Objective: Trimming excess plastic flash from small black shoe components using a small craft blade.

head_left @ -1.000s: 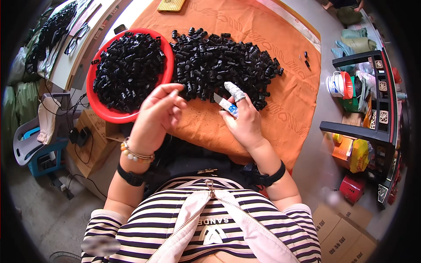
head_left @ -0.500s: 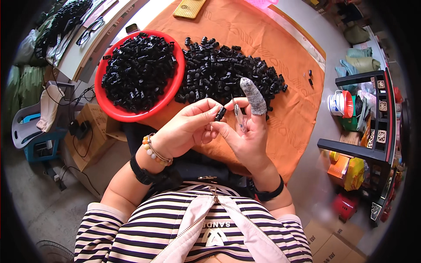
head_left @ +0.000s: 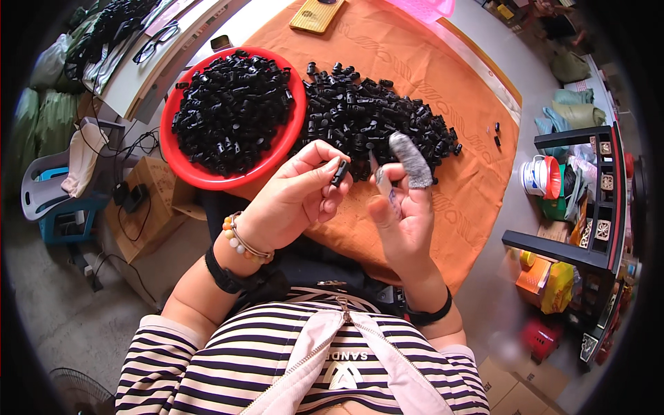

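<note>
My left hand [head_left: 294,196] pinches a small black plastic piece [head_left: 339,173] between thumb and fingers, raised close in front of me. My right hand [head_left: 401,207] is beside it, holding a thin pointed tool [head_left: 379,176]; its forefinger wears a grey fabric cot [head_left: 409,159]. Just beyond both hands lies a heap of black plastic pieces [head_left: 373,121] on an orange cloth [head_left: 415,62]. To the left of the heap stands a red bowl [head_left: 187,169] full of the same black pieces.
A wooden block [head_left: 317,14] lies at the cloth's far edge, and a few stray black pieces [head_left: 496,133] at its right. A black shelf rack [head_left: 588,200] with containers stands on the right. Cardboard box [head_left: 149,207] and a chair [head_left: 55,197] are to the left.
Both hands have drawn back from the heap toward me and risen closer together. The left hand now holds a black piece up beside the tool.
</note>
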